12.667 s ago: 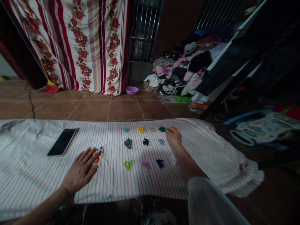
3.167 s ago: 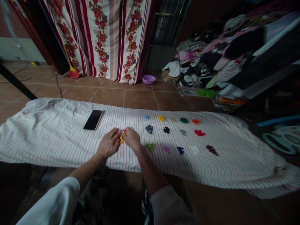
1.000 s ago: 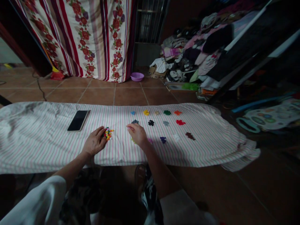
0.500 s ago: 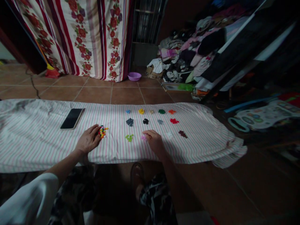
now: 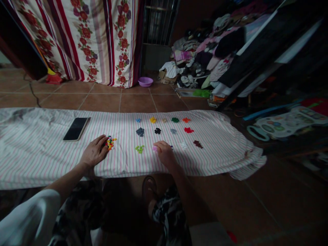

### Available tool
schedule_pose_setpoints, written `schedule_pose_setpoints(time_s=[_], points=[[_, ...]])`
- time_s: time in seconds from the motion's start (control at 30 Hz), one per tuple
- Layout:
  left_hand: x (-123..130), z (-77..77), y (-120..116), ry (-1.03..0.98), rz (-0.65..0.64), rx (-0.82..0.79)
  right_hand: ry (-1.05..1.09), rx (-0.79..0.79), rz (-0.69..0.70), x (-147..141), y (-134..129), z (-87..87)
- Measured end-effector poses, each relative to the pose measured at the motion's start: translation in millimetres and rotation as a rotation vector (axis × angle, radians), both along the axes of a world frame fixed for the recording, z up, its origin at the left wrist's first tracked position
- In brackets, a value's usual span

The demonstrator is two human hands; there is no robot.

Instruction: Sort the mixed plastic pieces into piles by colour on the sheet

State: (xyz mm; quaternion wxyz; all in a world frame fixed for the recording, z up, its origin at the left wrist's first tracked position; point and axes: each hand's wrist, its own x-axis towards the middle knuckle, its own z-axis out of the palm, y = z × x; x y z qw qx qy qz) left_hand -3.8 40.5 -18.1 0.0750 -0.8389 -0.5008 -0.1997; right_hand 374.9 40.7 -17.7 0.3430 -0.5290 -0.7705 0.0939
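My left hand (image 5: 94,151) rests on the striped cloth, fingers spread, with its fingertips at the edge of a mixed heap of small coloured pieces (image 5: 111,143). My right hand (image 5: 166,154) is bent over some small pink pieces (image 5: 154,148), its fingers drawn together and hiding part of them. Whether a piece is between those fingertips is hidden. Left of this hand lie lime-green pieces (image 5: 139,149). A bit of dark blue (image 5: 171,147) shows just behind its knuckles, and white pieces (image 5: 183,145) lie to the right.
Single-colour piles stand in rows farther back, among them dark grey (image 5: 140,132), black (image 5: 157,131), red (image 5: 189,130) and yellow (image 5: 153,120). Brown pieces (image 5: 197,144) lie at the right. A phone (image 5: 76,129) is on the cloth (image 5: 46,147) at the left. A purple basin (image 5: 145,82) stands on the floor.
The whole view has shifted slightly. My right hand's fingers are more curled over the pink pieces, and dark blue now shows beside it. My left hand stays by the mixed heap.
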Motion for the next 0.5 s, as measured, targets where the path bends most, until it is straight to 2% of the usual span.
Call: schedule_pose_setpoints(time_s=[0.5], points=[[-0.4,0.4,-0.1,0.114,-0.044,0.072,-0.063,-0.069,0.012,0.9,-5.5,2.3]])
